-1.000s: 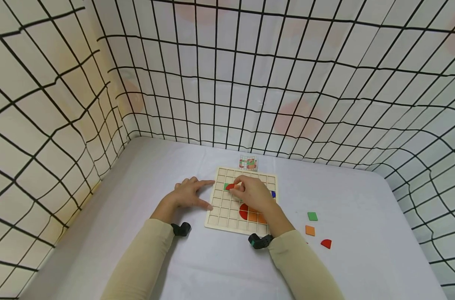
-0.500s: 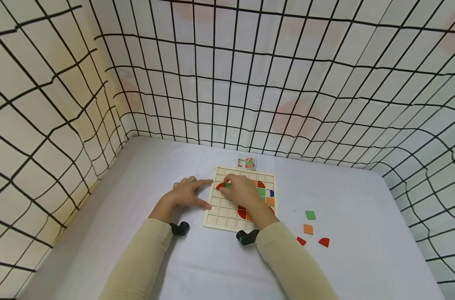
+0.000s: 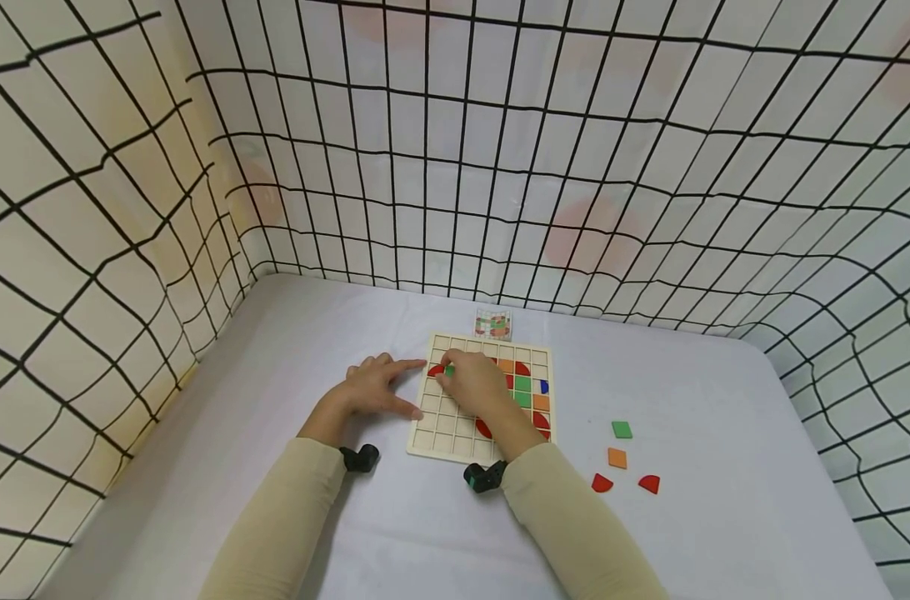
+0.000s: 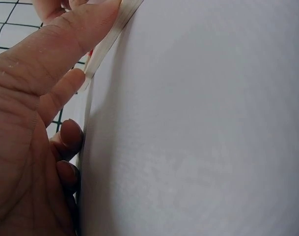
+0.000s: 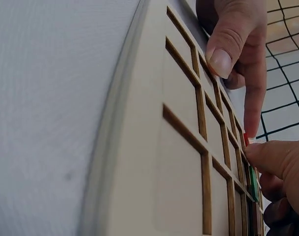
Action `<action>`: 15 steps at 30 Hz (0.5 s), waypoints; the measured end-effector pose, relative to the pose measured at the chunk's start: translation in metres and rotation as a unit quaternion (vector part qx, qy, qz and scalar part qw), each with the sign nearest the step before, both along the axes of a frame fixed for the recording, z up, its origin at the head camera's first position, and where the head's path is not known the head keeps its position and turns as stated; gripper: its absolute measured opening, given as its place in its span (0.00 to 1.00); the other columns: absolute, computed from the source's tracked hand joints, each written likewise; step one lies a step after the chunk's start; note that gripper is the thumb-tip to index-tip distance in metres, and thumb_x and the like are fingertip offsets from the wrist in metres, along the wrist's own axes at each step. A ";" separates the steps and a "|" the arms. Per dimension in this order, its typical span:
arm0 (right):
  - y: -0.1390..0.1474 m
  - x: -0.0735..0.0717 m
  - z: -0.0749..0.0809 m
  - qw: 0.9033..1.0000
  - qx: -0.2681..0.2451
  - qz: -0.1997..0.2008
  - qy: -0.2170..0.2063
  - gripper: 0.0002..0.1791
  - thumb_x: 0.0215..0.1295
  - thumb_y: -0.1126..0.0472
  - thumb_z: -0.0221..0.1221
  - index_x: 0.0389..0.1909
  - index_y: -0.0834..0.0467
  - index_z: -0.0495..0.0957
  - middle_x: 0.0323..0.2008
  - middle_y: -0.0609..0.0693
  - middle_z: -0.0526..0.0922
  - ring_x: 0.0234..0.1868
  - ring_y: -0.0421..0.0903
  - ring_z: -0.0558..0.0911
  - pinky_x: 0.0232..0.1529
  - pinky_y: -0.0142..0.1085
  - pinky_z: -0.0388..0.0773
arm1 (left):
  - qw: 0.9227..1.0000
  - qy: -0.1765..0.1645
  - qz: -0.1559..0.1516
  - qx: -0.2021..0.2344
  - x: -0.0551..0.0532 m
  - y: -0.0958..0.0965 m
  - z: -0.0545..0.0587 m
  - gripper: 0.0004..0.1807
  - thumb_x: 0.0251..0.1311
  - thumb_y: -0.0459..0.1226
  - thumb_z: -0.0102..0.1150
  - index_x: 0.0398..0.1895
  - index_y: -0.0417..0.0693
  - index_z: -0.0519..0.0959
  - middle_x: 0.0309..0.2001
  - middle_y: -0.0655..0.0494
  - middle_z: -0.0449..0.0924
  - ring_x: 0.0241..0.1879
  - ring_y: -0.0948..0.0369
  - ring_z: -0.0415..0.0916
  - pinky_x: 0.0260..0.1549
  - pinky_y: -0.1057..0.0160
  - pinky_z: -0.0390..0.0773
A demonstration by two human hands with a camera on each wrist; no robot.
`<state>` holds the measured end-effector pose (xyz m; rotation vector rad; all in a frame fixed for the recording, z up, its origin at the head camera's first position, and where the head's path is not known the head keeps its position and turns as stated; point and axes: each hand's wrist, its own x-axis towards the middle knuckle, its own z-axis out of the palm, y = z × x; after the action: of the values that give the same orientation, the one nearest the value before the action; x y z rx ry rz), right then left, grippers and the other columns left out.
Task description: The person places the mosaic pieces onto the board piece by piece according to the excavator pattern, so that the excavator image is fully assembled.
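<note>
A wooden grid board lies flat on the white table. My left hand rests beside it, its straight index finger and thumb touching the board's left edge. My right hand reaches over the board and pinches a red quarter-circle piece at the upper-left cells, next to a green piece. In the right wrist view my thumb sits on the red piece and the green piece. Orange, red, green and blue pieces fill cells on the board's right side.
Loose on the table right of the board lie a green square, an orange square and two red quarter-circles. A small pattern card sits behind the board. Grid-patterned walls enclose the table on three sides.
My right hand has carried the red piece leftward across the board to its upper-left cells, uncovering the pieces on the right side. My left hand has stayed put.
</note>
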<state>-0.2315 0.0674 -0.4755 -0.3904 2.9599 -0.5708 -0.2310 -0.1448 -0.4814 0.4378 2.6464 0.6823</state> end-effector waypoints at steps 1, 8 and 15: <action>0.000 0.000 0.000 1.000 -0.002 0.001 0.002 0.15 0.71 0.46 0.63 0.52 0.49 0.81 0.25 0.44 0.82 0.28 0.44 0.78 0.29 0.37 0.72 | 1.000 0.001 0.000 0.000 0.000 0.000 0.000 0.51 0.43 0.63 0.77 0.75 0.74 0.66 0.49 0.56 0.71 0.45 0.58 0.63 0.44 0.56 0.58; 0.001 0.000 -0.001 1.000 -0.007 0.001 0.000 0.14 0.72 0.48 0.61 0.53 0.48 0.81 0.21 0.44 0.80 0.26 0.45 0.77 0.26 0.37 0.71 | 1.000 0.000 0.001 0.001 0.000 0.000 0.000 0.52 0.43 0.63 0.77 0.75 0.74 0.66 0.49 0.56 0.72 0.44 0.58 0.64 0.44 0.56 0.58; 0.000 0.000 -0.002 1.000 0.010 0.005 0.008 0.17 0.73 0.47 0.60 0.57 0.48 0.82 0.43 0.48 0.89 0.44 0.49 0.86 0.39 0.43 0.81 | 1.000 -0.004 0.003 0.000 0.000 0.001 -0.001 0.52 0.43 0.63 0.77 0.75 0.74 0.66 0.51 0.56 0.72 0.46 0.58 0.64 0.45 0.55 0.59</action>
<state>-0.2312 0.0677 -0.4778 -0.4095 2.9743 -0.5399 -0.2312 -0.1441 -0.4826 0.4252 2.6409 0.6858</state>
